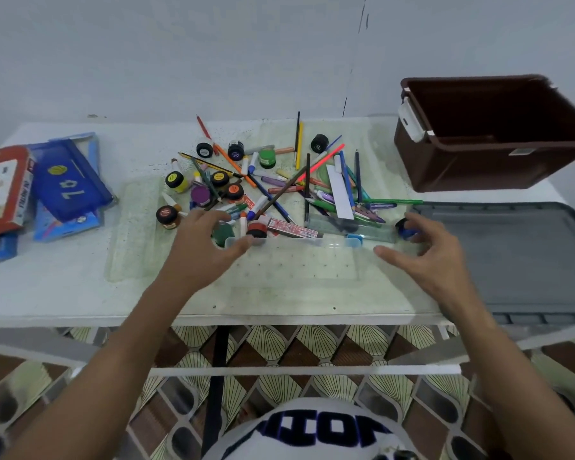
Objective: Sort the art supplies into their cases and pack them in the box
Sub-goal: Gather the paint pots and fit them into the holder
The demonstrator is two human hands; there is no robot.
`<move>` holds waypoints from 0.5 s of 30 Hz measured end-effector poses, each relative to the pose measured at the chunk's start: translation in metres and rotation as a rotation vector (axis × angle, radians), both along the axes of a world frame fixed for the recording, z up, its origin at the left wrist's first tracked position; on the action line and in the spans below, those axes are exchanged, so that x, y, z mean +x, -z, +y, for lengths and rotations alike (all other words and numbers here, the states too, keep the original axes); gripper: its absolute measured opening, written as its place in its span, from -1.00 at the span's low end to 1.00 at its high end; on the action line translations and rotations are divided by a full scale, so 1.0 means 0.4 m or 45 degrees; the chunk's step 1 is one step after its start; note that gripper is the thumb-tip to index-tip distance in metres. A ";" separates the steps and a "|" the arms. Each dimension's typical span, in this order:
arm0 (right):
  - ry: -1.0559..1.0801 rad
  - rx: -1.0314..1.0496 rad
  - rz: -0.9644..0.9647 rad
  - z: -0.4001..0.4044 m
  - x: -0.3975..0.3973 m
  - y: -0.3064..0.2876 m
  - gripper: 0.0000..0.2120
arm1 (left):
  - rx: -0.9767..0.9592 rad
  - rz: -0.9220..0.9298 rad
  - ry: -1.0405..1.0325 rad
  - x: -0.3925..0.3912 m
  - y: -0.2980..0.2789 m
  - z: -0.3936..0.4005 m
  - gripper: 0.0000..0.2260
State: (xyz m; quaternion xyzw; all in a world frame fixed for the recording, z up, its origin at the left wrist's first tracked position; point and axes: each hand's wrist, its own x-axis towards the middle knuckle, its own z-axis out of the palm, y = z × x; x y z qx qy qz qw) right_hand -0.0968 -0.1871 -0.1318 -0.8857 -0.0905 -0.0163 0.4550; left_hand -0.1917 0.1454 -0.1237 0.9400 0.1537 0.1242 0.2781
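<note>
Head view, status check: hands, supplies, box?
Left hand and right hand open over pile, holding nothing. Art supplies unsorted on table. Brown box empty; cases far left.

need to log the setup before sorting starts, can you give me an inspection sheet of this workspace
surface: white table with a speckled clear mat.
job's things: heap of loose pens, pencils and small paint jars mid-table; blue zip pencil case and red-edged box far left; open, empty brown plastic box at right; grey lid lying flat in front of it.
clutter: clear ruler at the heap's near edge.
grippers: left hand over a green jar, right hand beside a blue-capped jar; neither plainly holding anything.
cables: nothing seen.
surroundings: pale wall, patterned floor tiles.
</note>
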 end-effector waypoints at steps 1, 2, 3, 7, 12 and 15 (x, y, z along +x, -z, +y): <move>0.020 -0.014 -0.021 -0.007 0.017 -0.001 -0.24 | 0.044 0.029 0.004 0.023 -0.007 -0.003 -0.53; 0.029 -0.045 -0.047 -0.013 0.036 -0.001 -0.29 | 0.077 0.071 0.000 0.047 -0.012 -0.007 -0.55; 0.030 -0.094 -0.078 -0.019 0.053 0.000 -0.33 | 0.104 0.123 -0.010 0.068 -0.020 -0.014 -0.56; 0.016 -0.242 -0.088 -0.032 0.097 0.001 -0.43 | 0.145 0.380 -0.054 0.134 -0.033 -0.033 -0.50; 0.041 -0.369 -0.146 -0.020 0.111 0.008 -0.51 | 0.173 0.589 -0.130 0.162 -0.035 -0.047 -0.51; 0.043 -0.394 -0.134 -0.007 0.115 0.007 -0.59 | 0.150 0.618 -0.178 0.170 -0.037 -0.050 -0.56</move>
